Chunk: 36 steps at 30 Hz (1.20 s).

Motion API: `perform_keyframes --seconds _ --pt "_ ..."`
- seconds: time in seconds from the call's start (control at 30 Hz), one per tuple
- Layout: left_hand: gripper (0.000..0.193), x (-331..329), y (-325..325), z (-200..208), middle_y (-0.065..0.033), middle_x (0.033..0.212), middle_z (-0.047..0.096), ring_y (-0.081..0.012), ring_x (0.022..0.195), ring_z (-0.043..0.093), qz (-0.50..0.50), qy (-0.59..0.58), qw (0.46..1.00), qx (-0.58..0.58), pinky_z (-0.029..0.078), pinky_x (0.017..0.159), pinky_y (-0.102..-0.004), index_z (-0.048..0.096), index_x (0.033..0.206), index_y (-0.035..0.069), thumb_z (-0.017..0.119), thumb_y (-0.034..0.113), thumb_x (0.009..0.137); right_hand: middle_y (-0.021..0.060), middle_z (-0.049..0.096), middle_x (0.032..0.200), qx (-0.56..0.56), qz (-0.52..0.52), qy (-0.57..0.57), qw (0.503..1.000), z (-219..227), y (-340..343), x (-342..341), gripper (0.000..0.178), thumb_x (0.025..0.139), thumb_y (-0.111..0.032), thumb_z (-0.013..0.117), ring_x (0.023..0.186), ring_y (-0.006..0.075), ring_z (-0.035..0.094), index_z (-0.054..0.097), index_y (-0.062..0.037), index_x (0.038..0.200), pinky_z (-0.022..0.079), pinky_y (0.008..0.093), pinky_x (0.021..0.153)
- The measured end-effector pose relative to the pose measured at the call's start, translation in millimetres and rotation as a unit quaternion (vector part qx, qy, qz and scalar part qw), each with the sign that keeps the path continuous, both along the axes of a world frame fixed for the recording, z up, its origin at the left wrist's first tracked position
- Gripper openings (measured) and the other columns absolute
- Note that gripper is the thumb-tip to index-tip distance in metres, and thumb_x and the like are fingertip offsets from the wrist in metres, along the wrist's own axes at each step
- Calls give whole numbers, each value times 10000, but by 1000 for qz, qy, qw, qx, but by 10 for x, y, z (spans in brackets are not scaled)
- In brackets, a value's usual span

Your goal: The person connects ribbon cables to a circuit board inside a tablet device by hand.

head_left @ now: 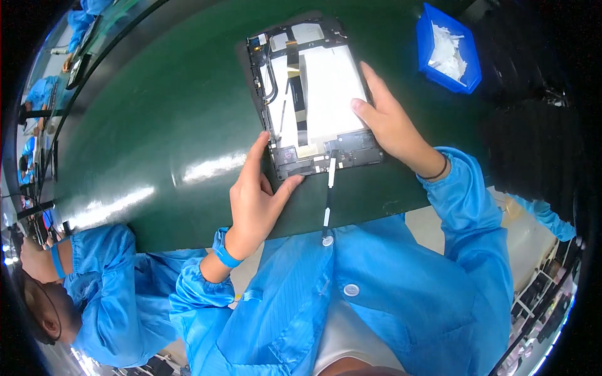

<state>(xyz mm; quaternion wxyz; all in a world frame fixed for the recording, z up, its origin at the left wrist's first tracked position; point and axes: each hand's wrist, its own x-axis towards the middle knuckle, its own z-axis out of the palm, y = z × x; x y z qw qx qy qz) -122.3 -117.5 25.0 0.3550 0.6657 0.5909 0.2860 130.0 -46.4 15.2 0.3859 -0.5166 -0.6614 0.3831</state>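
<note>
An opened tablet [329,88] lies on the green bench with its insides facing up. A large white battery fills its middle, with a black flat cable [296,88] running lengthwise over it. My left hand [254,203] grips the lower left corner, thumb on the bottom edge and index finger along the left side. My right hand [395,122] holds the right edge, with its thumb over the battery and its fingers along the outer side. From the bottom of the tablet a thin black strip with white tabs [330,188] sticks out towards me, past the bench edge.
At the far right stands a blue bin [423,56] holding white scraps [447,53]. The green bench top [138,138] reaches left to a dark rail. A co-worker in blue [113,294] sits close on my left, and other people are further off. Dark material [530,150] lies at the right.
</note>
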Motion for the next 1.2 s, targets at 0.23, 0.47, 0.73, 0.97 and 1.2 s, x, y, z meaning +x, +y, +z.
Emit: perform_keyframes --seconds 0.23,0.47,0.73,0.97,1.2 --pt "715 12 -41 24 -184 1284 536 -283 760 656 -21 22 999 32 533 602 -338 430 1328 42 806 178 735 213 111 1565 40 -1 -69 997 9 -177 -34 702 938 -170 506 1455 311 122 127 21 1497 98 365 1171" --pt "702 144 -99 59 -234 1357 436 -387 897 648 -46 119 984 124 555 666 -382 422 1311 10 777 258 759 226 28 1572 80 62 -70 992 173 -234 -12 880 865 -311 641 1462 364 63 115 -5 1500 120 418 1168" --pt "733 129 -128 63 -233 1341 443 -375 936 639 -41 105 989 92 558 684 -374 424 1313 2 791 269 739 188 -31 1585 43 270 -232 934 418 -142 351 1196 566 -268 894 1451 419 45 177 -161 1517 203 496 1153" --pt "730 113 -119 68 -217 1274 478 -359 970 622 -27 130 987 88 552 700 -379 449 1309 34 804 289 725 178 -49 1587 39 286 -219 932 364 -116 349 1071 646 -120 842 1445 427 79 213 -175 1511 265 464 1137" --pt "603 37 531 236 -146 1055 543 -281 830 584 -40 93 983 153 490 694 -387 594 1176 64 832 290 670 158 145 1579 113 266 -337 896 541 -72 237 708 778 -230 749 1434 394 190 442 -170 1413 232 450 1133"
